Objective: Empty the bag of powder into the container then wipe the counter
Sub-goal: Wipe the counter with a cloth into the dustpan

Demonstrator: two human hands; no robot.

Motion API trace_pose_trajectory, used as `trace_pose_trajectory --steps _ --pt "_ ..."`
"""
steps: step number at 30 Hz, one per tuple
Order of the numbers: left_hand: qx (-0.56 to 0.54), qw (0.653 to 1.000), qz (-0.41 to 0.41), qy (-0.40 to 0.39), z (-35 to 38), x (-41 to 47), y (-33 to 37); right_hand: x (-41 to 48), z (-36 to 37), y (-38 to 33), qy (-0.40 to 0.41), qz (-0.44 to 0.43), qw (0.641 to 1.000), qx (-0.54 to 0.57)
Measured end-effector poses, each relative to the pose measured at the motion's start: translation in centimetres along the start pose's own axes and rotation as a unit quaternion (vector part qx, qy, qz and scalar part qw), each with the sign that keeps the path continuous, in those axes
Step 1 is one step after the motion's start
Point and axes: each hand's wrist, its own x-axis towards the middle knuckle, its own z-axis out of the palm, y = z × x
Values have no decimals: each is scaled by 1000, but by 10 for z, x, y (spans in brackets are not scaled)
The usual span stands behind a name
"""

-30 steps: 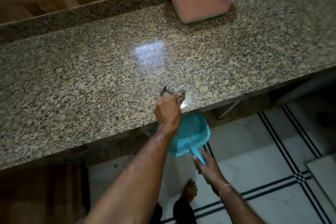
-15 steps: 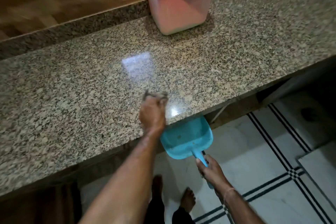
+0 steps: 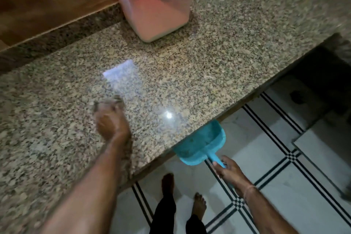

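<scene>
A clear plastic container with a red lid stands at the back of the speckled granite counter, holding pale powder. My left hand is blurred and grips a small dark cloth against the counter, left of a bright glint. My right hand holds the handle of a turquoise dustpan, whose pan sits just under the counter's front edge. No powder bag is in view.
A wooden panel runs behind the counter at the upper left. Below lies a white tiled floor with dark stripes, where my bare feet stand. A dark opening lies under the counter at right.
My left hand has slid the cloth left along the counter, away from the front edge. The dustpan stays under the edge in my right hand. The view has tilted, showing more of the container.
</scene>
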Motion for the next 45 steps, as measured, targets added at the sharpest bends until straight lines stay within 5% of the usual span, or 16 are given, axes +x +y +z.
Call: trace_pose_trajectory --steps 4,6,10,16,19,22,25,31,35,38,43,45 --pt "-44 963 213 -162 48 -58 58 11 11 -5 9 2 1000 9" --pt "-86 956 206 -191 54 -50 72 13 18 -11 5 -2 1000 11" --pt "-57 989 128 -53 25 42 44 20 29 -23 3 5 1000 16" --pt "14 999 -23 48 -4 121 -5 29 32 -26 -1 26 999 39" --pt "-24 995 90 -18 27 74 38 29 35 -25 -2 43 998 51" --pt "-52 953 252 -160 58 22 80 28 35 -24 2 52 998 45" --pt "-132 944 208 -220 64 23 93 25 35 -29 14 59 997 37" --pt "-73 993 88 15 -10 144 20 23 39 -49 21 67 996 55" --pt "3 998 -17 53 -25 157 -36 25 46 -51 -2 71 997 33" --pt "-51 999 4 0 1 117 -12 28 53 -55 -26 73 997 21" --pt "-84 967 177 -164 50 51 45 24 61 -57 -23 58 998 -4" --pt "-103 971 164 -143 48 63 48 23 60 -59 -15 56 998 -4"
